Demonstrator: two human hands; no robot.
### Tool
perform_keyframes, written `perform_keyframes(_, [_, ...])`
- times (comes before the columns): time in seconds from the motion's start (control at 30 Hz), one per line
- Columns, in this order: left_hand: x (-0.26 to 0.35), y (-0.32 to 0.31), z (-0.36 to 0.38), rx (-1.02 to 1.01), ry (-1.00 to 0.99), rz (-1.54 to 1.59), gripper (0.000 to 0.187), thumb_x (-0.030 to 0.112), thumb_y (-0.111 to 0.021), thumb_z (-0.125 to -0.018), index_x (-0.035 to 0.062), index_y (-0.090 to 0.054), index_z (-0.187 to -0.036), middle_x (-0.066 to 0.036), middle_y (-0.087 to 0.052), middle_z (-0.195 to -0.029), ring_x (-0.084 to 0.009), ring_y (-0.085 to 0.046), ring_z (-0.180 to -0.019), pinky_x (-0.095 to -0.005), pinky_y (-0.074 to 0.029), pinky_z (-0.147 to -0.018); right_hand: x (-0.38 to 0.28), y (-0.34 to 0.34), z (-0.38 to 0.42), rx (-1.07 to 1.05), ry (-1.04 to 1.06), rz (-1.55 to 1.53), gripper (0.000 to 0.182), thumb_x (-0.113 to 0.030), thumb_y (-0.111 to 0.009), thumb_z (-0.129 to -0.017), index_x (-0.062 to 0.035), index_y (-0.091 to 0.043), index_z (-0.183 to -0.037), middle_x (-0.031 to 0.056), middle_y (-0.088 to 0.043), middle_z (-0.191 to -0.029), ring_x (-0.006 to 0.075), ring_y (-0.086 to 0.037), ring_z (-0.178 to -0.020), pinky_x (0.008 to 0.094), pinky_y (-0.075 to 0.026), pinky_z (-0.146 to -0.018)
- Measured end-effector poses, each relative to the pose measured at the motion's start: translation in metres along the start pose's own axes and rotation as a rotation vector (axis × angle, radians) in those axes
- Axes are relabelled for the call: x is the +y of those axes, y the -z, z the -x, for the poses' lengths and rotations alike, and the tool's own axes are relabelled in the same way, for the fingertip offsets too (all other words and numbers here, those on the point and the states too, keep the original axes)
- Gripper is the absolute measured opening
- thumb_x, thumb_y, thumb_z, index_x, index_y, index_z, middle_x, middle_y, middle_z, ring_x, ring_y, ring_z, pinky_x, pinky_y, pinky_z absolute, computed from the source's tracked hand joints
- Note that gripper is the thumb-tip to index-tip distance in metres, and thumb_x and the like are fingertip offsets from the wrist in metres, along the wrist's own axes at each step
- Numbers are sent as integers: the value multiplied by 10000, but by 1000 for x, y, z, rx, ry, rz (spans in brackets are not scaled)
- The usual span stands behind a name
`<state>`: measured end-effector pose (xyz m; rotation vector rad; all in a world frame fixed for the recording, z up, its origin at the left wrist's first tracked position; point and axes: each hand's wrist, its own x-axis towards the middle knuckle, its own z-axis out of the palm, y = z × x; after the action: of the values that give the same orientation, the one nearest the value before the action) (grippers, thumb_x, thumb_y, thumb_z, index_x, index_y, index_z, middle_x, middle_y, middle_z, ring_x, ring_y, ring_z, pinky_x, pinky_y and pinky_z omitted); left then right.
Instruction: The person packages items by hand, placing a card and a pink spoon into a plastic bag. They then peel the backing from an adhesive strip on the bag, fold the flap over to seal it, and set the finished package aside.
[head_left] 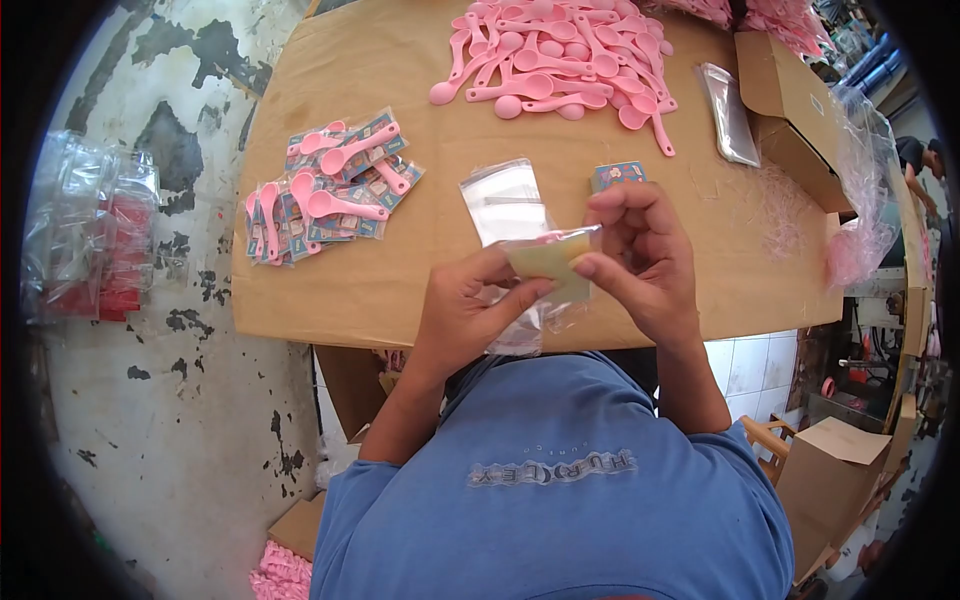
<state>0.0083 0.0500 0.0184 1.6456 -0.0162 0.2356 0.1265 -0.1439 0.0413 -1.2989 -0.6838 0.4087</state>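
A small clear plastic bag (pixel 550 262) with a pale yellowish card in it is held over the near side of the table, and a bit of pink shows along its upper edge. My left hand (pixel 465 300) pinches its left side between thumb and fingers. At the bag's right edge, my right hand (pixel 645 255) grips with the thumb against the card and the fingers curled behind. Below and behind it lie flat clear bags (pixel 505 195), partly hidden by my left hand. Just beyond my right fingers is a stack of printed cards (pixel 617 175).
Loose pink spoons (pixel 560 70) are heaped at the table's far side. Packed spoons with cards (pixel 330 190) lie in a pile at the left. A pack of clear bags (pixel 732 115) lies beside a cardboard box (pixel 795 120) at the right. Brown paper covers the table (pixel 400 290).
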Motion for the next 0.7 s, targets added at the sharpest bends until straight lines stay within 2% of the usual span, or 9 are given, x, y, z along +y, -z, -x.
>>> perform_keyframes(0.07, [-1,3,0,149,-76,-12,358,1,-769,-910,-23,-686,-1258,-113,-758,-1169,-135,-728,-970,-284,-578,-817,-3,-2,-1,-1,-99,228,398,-41,-813,-885,-51,-623,-1235,0,-629,-1031,55,-519,-721,232,-417,-598])
perform_keyframes(0.1, [-3,9,-1,200,-142,-49,355,-37,-744,-922,-35,-658,-1267,-142,-738,-1204,-175,-722,-1023,-304,-581,-850,-3,-2,-1,-1,-148,342,379,-55,-819,-877,-57,-648,-1216,7,-636,-1027,74,-530,-717,248,-429,-596])
perform_keyframes(0.2, [-4,51,-16,342,-305,-207,349,-100,-652,-960,-39,-588,-1298,-187,-694,-1282,-246,-674,-1194,-345,-555,-989,2,-3,-5,9,27,716,291,-127,-823,-870,-81,-710,-1135,35,-649,-1015,154,-588,-717,314,-470,-618])
perform_keyframes(0.27, [15,77,-31,465,-183,-312,396,-104,-571,-979,-37,-525,-1367,-194,-635,-1377,-248,-566,-1361,-366,-464,-1126,16,0,-3,-46,119,741,288,-170,-828,-861,-93,-720,-1117,51,-644,-1020,218,-628,-755,350,-500,-654])
perform_keyframes(0.37, [24,104,-32,682,-1,-583,467,-147,-514,-928,-2,-552,-1371,-154,-548,-1488,-214,-505,-1415,-345,-413,-1142,14,-5,5,-195,93,795,313,-202,-840,-840,-90,-716,-1105,65,-630,-1033,268,-668,-847,382,-531,-716])
perform_keyframes(0.47, [5,113,-26,777,-131,-476,488,-142,-486,-919,-27,-514,-1392,-157,-549,-1473,-235,-491,-1429,-359,-409,-1149,18,-14,17,-300,93,855,320,-210,-849,-820,-82,-704,-1075,73,-614,-1049,282,-667,-913,390,-539,-751])
perform_keyframes(0.57, [-4,95,-17,684,-153,-336,451,-114,-499,-943,-41,-504,-1388,-153,-560,-1445,-232,-508,-1398,-370,-409,-1152,31,-17,21,-351,112,854,267,-183,-832,-824,-70,-681,-1013,80,-602,-1043,291,-648,-943,403,-533,-768])
perform_keyframes(0.6, [-2,85,-17,633,-140,-343,346,-47,-536,-992,-21,-553,-1337,-115,-628,-1338,-184,-595,-1244,-331,-500,-1007,35,-17,22,-333,129,834,240,-173,-823,-832,-65,-681,-992,80,-601,-1035,289,-647,-930,405,-532,-763])
perform_keyframes(0.7, [4,64,-7,529,44,-291,186,62,-570,-1043,-13,-636,-1200,-96,-722,-1097,-130,-662,-974,-268,-523,-777,36,-15,19,-275,114,782,165,-140,-796,-853,-53,-689,-944,79,-601,-1019,280,-648,-890,403,-532,-746])
